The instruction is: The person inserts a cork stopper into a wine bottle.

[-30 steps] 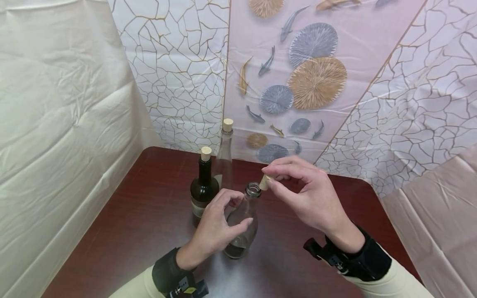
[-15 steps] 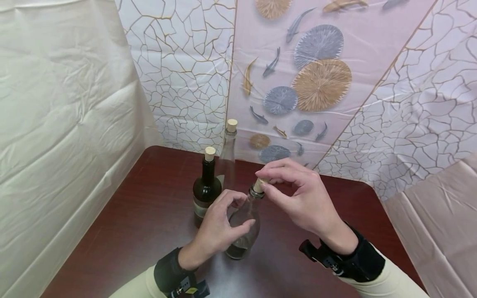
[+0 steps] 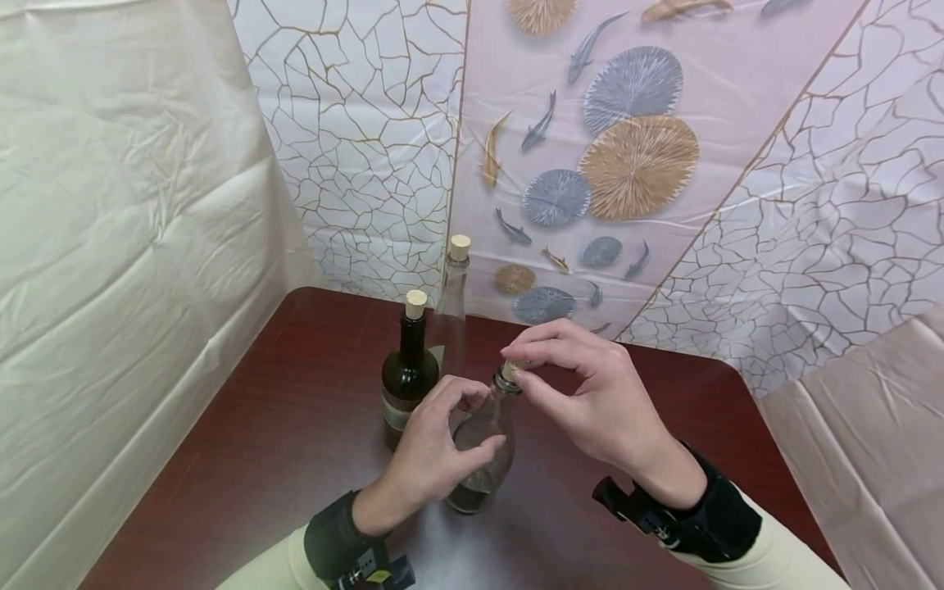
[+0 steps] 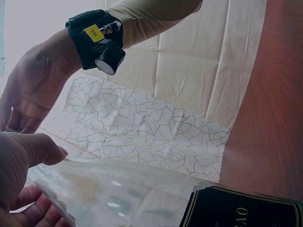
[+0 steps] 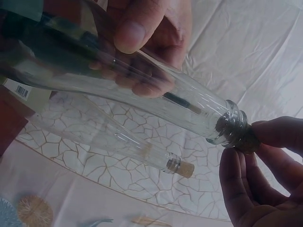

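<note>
A clear glass bottle (image 3: 496,463) stands upright on the dark red table (image 3: 310,459). My left hand (image 3: 431,447) grips it below the neck, thumb on the near side and fingers behind. At its mouth, my right hand (image 3: 601,393) pinches a cork (image 3: 510,371) between thumb and fingertips. Seen from the right wrist, the cork's lower end sits inside the glass neck (image 5: 189,101) and the outer end sticks out among the fingers. A black label (image 4: 236,215) covers part of the bottle's body in the left wrist view.
Left of the held bottle stands a dark wine bottle (image 3: 410,373) with a cork (image 3: 415,304) in it. Behind that is another clear bottle (image 3: 451,315), also corked (image 3: 460,247). Patterned cloth (image 3: 354,147) hangs behind the table.
My right hand has moved the cork left from beside the bottle's mouth into the opening, then lower into it. The left hand keeps its grip on the bottle.
</note>
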Tool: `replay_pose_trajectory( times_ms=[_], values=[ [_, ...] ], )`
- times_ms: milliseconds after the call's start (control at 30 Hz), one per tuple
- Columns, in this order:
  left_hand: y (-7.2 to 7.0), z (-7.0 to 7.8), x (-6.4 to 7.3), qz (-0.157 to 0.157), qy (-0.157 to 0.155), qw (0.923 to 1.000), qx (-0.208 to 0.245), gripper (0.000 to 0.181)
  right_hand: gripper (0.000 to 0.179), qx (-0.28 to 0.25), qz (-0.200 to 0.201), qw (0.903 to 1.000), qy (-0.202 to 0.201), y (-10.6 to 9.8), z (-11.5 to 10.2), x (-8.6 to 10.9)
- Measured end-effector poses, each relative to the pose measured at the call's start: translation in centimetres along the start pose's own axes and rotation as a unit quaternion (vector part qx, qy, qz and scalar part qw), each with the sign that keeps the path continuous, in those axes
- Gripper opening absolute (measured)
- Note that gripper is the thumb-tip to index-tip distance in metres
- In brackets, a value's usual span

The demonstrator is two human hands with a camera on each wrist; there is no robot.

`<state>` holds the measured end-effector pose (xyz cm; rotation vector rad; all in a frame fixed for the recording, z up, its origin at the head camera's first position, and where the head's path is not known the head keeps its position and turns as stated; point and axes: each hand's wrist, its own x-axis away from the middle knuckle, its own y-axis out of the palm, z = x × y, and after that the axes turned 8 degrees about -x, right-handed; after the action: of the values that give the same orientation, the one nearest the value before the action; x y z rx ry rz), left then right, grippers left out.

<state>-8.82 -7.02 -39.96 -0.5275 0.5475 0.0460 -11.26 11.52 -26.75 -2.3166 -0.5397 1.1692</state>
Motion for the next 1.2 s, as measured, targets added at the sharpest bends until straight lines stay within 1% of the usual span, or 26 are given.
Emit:
replay_pose_trajectory(
  times_ms=[267,433,533,700,900,967,1200],
  values=[
    [0.0,0.0,0.1,0.002,0.001,1.0000,-0.009,0.047,0.024,0.003,-0.004,0.9998,-0.018,0.0,-0.1,0.1],
    [0.1,0.0,0.1,0.006,0.011,0.9999,-0.010,0.048,0.025,0.000,0.007,0.9981,-0.061,0.3,0.1,0.1],
    [0.1,0.0,0.1,0.006,0.013,0.9998,-0.013,0.047,0.026,0.008,0.016,0.9964,-0.083,0.4,0.3,0.2],
    [0.1,0.0,0.1,0.004,0.006,0.9998,-0.019,0.047,0.026,0.021,0.037,0.9931,-0.109,0.7,0.6,0.3],
    [0.2,-0.1,0.1,0.004,0.001,0.9999,-0.010,0.048,0.030,0.021,0.053,0.9876,-0.146,1.0,0.9,0.5],
    [0.2,-0.1,0.1,0.006,0.003,1.0000,-0.007,0.048,0.031,0.019,0.053,0.9870,-0.151,1.1,1.0,0.5],
    [0.3,-0.1,0.1,0.007,0.001,0.9999,-0.008,0.047,0.029,0.015,0.050,0.9878,-0.147,1.1,0.9,0.4]
  ],
)
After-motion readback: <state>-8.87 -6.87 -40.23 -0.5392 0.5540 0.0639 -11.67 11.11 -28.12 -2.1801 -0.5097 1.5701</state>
